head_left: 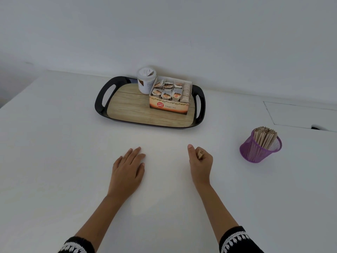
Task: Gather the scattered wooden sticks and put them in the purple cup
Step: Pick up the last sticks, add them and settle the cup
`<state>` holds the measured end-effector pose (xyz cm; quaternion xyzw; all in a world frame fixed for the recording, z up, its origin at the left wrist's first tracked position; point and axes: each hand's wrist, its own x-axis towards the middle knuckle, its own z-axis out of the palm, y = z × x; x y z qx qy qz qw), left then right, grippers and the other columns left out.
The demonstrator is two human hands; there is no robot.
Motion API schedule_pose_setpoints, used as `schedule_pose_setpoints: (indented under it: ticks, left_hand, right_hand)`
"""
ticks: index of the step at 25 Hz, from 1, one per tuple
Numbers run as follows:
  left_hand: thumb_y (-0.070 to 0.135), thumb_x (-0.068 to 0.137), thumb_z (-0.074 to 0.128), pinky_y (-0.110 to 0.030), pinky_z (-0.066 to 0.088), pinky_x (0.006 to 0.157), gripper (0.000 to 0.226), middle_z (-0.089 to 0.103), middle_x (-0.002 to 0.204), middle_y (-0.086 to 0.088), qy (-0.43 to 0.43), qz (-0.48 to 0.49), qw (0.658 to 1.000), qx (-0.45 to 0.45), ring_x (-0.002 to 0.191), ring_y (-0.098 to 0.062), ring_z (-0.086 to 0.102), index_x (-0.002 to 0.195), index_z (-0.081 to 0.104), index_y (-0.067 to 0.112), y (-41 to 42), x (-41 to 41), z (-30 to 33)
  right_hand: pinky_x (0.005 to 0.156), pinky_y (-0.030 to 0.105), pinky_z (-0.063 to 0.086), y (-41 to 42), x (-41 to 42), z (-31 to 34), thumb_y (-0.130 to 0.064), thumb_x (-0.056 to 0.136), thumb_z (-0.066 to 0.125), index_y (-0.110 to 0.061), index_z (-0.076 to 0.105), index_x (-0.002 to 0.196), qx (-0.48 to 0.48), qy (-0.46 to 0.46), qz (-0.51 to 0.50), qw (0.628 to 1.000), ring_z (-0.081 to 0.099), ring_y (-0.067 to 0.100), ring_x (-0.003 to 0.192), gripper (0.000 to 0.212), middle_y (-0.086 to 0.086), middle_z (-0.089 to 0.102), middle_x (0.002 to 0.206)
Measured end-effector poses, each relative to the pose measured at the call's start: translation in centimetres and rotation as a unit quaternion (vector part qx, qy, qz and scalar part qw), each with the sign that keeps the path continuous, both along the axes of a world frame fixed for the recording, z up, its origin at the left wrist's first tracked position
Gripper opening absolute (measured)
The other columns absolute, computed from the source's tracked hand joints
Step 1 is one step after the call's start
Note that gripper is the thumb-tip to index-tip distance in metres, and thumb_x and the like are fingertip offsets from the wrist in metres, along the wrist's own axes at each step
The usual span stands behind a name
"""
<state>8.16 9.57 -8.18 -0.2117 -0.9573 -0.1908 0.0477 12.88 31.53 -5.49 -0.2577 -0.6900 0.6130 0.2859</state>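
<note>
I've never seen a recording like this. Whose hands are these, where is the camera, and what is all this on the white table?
There is no machine here: a person wears a wide-angle camera on the head, looking forward and down, so you see their own two bare hands. The left hand lies flat and open on the white table, holding nothing. The right hand is closed in a fist around a small bundle of wooden sticks; only their ends show. Off to the right stands a purple mesh cup, already full of similar sticks. At the back sits a black tray with a wood-look floor, carrying a box of ginger tea and a white jar.
</note>
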Motion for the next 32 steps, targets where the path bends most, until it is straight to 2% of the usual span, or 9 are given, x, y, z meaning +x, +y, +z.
schedule_pose_setpoints:
  ticks: [8,11,13,15,17,21,24,26,32]
  left_hand:
    - [0.034,0.094,0.033,-0.04,0.028,0.109,0.041,0.045,0.146,0.006,0.001,0.002,1.0,0.018,0.139,-0.016,0.034,0.123,0.059,0.023,0.1,0.3,0.0]
    - [0.017,0.094,0.049,-0.041,0.021,0.111,0.028,0.045,0.146,0.007,-0.057,0.068,0.993,0.073,0.141,-0.015,0.031,0.119,0.061,0.023,1.3,0.6,0.3]
    - [0.012,0.092,0.053,-0.041,0.028,0.109,0.025,0.052,0.138,0.005,-0.122,0.097,0.975,0.159,0.134,-0.016,0.041,0.113,0.062,0.022,3.1,1.2,1.3]
    - [0.014,0.095,0.051,-0.03,0.042,0.092,0.018,0.062,0.119,0.006,-0.203,0.075,0.936,0.278,0.114,-0.015,0.056,0.106,0.062,0.024,5.4,2.2,3.2]
    - [0.028,0.1,0.044,-0.025,0.051,0.076,0.02,0.068,0.102,0.004,-0.342,0.018,0.873,0.348,0.094,-0.015,0.065,0.098,0.064,0.024,7.9,3.4,5.5]
    - [0.058,0.096,0.038,-0.023,0.049,0.057,0.045,0.067,0.087,-0.003,-0.535,-0.136,0.762,0.339,0.07,-0.017,0.063,0.1,0.063,0.02,11.7,5.1,8.0]
    - [0.059,0.092,0.045,-0.019,0.035,0.05,0.041,0.048,0.069,0.004,-0.561,-0.193,0.735,0.329,0.056,-0.009,0.04,0.091,0.055,0.02,13.3,5.8,8.0]
    - [0.053,0.095,0.044,-0.019,0.032,0.05,0.035,0.04,0.065,0.01,-0.544,-0.203,0.753,0.31,0.054,-0.007,0.032,0.09,0.052,0.02,14.1,6.1,7.7]
    - [0.039,0.102,0.032,-0.012,0.032,0.049,0.03,0.047,0.068,0.01,-0.371,-0.218,0.886,0.17,0.052,-0.001,0.037,0.084,0.053,0.027,16.1,6.5,7.1]
  right_hand:
    - [0.049,0.031,0.021,0.7,1.0,0.0,-0.03,0.091,0.06,-0.014,0.024,0.052,-0.032,-0.092,0.072,0.993,0.023,0.018,0.048,0.055,0.007,0.024,0.05]
    - [0.044,0.026,0.03,1.2,1.4,1.2,-0.039,0.092,0.057,-0.019,0.037,0.046,-0.215,-0.115,0.117,0.963,0.036,0.015,0.04,0.054,0.0,0.037,0.043]
    - [0.056,0.029,0.044,1.6,1.9,2.4,-0.041,0.092,0.055,-0.018,0.045,0.05,-0.341,-0.084,0.157,0.923,0.055,0.018,0.052,0.05,0.004,0.055,0.054]
    - [0.076,0.034,0.05,2.2,2.5,3.3,-0.044,0.093,0.051,-0.016,0.05,0.055,-0.405,-0.053,0.197,0.891,0.066,0.021,0.085,0.047,0.01,0.071,0.086]
    - [0.088,0.04,0.046,2.7,3.1,4.2,-0.05,0.089,0.05,-0.016,0.055,0.061,-0.434,-0.041,0.223,0.872,0.059,0.024,0.11,0.044,0.009,0.069,0.115]
    - [0.072,0.033,0.043,3.8,4.5,5.3,-0.056,0.085,0.048,-0.017,0.063,0.073,-0.401,-0.06,0.274,0.872,0.055,0.027,0.109,0.044,0.002,0.063,0.127]
    - [0.079,0.033,0.053,5.0,5.6,5.3,-0.053,0.086,0.051,-0.016,0.065,0.073,-0.374,-0.079,0.303,0.873,0.059,0.022,0.114,0.042,0.002,0.064,0.125]
    - [0.085,0.037,0.052,6.4,6.2,5.5,-0.045,0.085,0.06,-0.015,0.067,0.076,-0.356,-0.093,0.31,0.877,0.064,0.022,0.107,0.032,0.007,0.067,0.12]
    - [0.069,0.027,0.056,12.4,8.0,7.4,-0.015,0.075,0.078,-0.013,0.068,0.081,-0.186,-0.145,0.296,0.926,0.068,0.019,0.074,0.012,0.009,0.068,0.082]
